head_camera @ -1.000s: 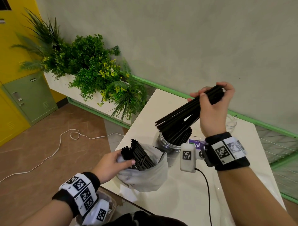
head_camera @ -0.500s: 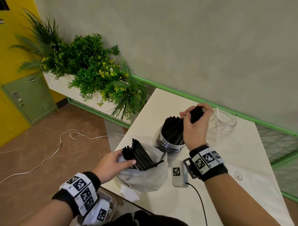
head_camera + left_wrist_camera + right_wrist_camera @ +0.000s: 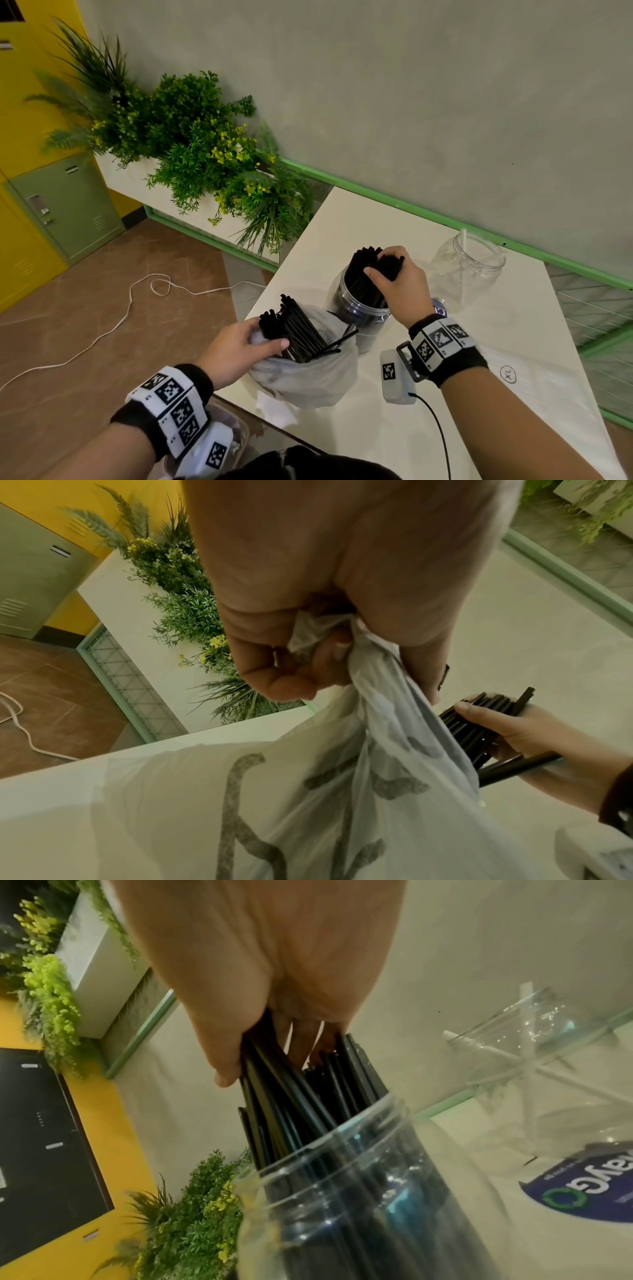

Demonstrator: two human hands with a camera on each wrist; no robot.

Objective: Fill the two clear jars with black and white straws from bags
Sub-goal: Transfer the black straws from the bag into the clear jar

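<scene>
A clear jar (image 3: 356,313) (image 3: 342,1191) packed with black straws (image 3: 368,274) (image 3: 301,1091) stands mid-table. My right hand (image 3: 394,284) (image 3: 270,1031) grips a bunch of those straws above its mouth. A second clear jar (image 3: 469,267) (image 3: 548,1047) to the right holds a single white straw (image 3: 463,260). My left hand (image 3: 246,346) (image 3: 308,653) pinches the rim of a white plastic bag (image 3: 308,377) (image 3: 342,791) near the table's front-left edge. More black straws (image 3: 298,330) poke out of the bag.
A white planter with green plants (image 3: 191,150) stands left of the white table (image 3: 479,394). A white cable (image 3: 130,308) lies on the brown floor. A green locker (image 3: 65,202) stands against the yellow wall. A blue-labelled packet (image 3: 582,1188) lies between the jars.
My right hand has come down from high above the table, lowering its bundle of black straws into the jar. The left hand has kept its hold on the bag.
</scene>
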